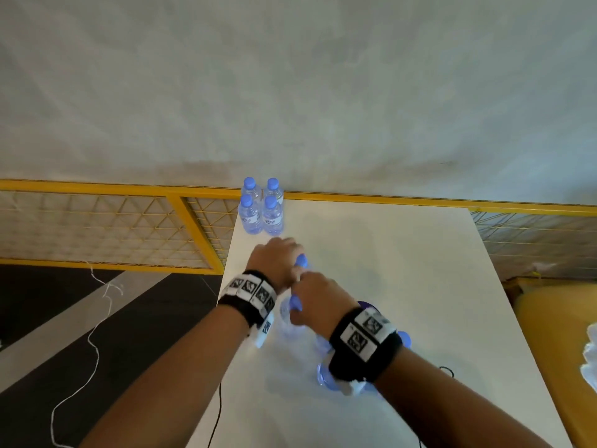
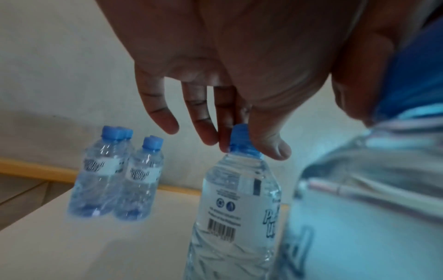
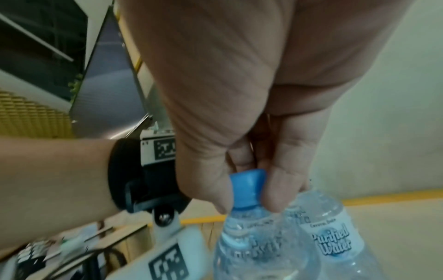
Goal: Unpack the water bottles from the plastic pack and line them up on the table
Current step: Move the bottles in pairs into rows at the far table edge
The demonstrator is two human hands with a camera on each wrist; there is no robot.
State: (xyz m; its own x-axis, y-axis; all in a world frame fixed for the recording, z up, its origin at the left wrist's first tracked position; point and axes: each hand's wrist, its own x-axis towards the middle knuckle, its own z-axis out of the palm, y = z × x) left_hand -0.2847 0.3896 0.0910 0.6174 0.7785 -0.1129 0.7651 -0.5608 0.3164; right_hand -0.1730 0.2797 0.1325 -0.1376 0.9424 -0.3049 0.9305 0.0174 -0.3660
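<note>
Several clear water bottles with blue caps (image 1: pixel 261 210) stand grouped at the far left corner of the white table (image 1: pixel 403 260). My left hand (image 1: pixel 284 257) pinches the cap of an upright bottle (image 2: pixel 237 208) between thumb and fingers. Just behind it, my right hand (image 1: pixel 315 302) pinches the cap of a second bottle (image 3: pixel 254 246); the two bottles stand side by side, almost touching. More bottles (image 1: pixel 403 339) sit under my right wrist, mostly hidden. I cannot make out the plastic pack.
A yellow mesh railing (image 1: pixel 113 227) runs behind and left of the table, with a grey wall beyond. A black cable (image 1: pixel 216 415) hangs off the table's near left edge. A yellow surface (image 1: pixel 555 334) lies to the right.
</note>
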